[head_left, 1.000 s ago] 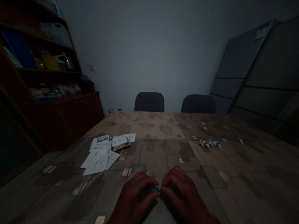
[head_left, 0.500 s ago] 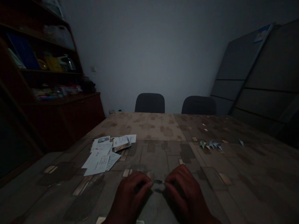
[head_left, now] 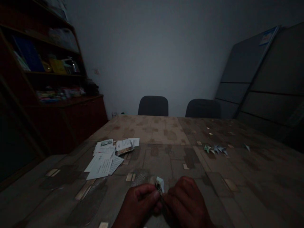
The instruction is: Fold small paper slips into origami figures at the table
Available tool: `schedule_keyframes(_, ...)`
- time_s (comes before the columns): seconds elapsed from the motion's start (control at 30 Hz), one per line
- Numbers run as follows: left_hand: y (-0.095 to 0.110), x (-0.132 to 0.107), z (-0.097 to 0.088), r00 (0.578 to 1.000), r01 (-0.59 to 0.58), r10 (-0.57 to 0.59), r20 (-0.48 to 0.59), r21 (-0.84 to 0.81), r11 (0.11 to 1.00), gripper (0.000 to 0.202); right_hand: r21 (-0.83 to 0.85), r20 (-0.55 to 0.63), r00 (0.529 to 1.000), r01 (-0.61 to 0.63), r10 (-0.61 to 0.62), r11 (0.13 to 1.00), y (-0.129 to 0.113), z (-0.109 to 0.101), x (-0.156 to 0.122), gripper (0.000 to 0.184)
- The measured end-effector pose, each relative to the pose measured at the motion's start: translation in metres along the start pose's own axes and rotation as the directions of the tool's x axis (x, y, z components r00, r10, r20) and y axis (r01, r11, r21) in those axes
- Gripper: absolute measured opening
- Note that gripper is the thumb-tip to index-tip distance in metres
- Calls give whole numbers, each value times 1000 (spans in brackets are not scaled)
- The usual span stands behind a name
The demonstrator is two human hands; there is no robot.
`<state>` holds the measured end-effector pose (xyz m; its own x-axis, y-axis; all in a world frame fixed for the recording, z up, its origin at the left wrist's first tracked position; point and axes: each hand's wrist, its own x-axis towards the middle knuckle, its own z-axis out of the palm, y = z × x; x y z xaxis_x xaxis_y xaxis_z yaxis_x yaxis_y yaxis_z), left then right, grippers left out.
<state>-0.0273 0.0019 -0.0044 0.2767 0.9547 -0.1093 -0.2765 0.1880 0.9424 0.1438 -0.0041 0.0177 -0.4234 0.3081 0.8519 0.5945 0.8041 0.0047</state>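
Between my two hands, close to the near side of the table, is a small folded piece of paper, pale with a dark printed part. The thumb and fingers of my left hand pinch its left side. My right hand has its fingers curled and pressed on the lower right of the paper. The fingers hide most of the paper's lower part. Farther off to the right lie several small folded paper pieces, with a single folded piece beyond them.
Loose printed cards and paper sheets lie spread on the left of the patterned tablecloth. Two dark chairs stand behind the table. A wooden shelf cabinet is at the left, grey panels at the right.
My hands have come closer together, and the paper between them is turned upright so its pale face shows. Fingers of both hands are more curled. The view has shifted slightly.
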Motion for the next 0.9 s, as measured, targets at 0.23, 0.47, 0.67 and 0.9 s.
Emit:
schedule_keyframes(0.23, 11, -5, 7, 986, -3, 32, -164, 172, 985, 21, 316, 198, 879, -476, 433, 821, 4, -2, -8, 10)
schedule_keyframes(0.47, 13, -14, 10, 981, -51, 111, -159, 341, 939, 13, 490, 527, 565, -813, 635, 316, 3, 5, -12, 13)
schedule_keyframes(0.67, 13, -15, 8, 991, -59, 84, -105, 226, 972, 25, 543, 601, 525, -821, 602, 174, 2, 1, -10, 29)
schedule_keyframes(0.9, 15, -12, 7, 985, 32, -25, -169, 39, 999, 29, 479, 595, 499, -850, 630, 220, -2, -3, -4, 23)
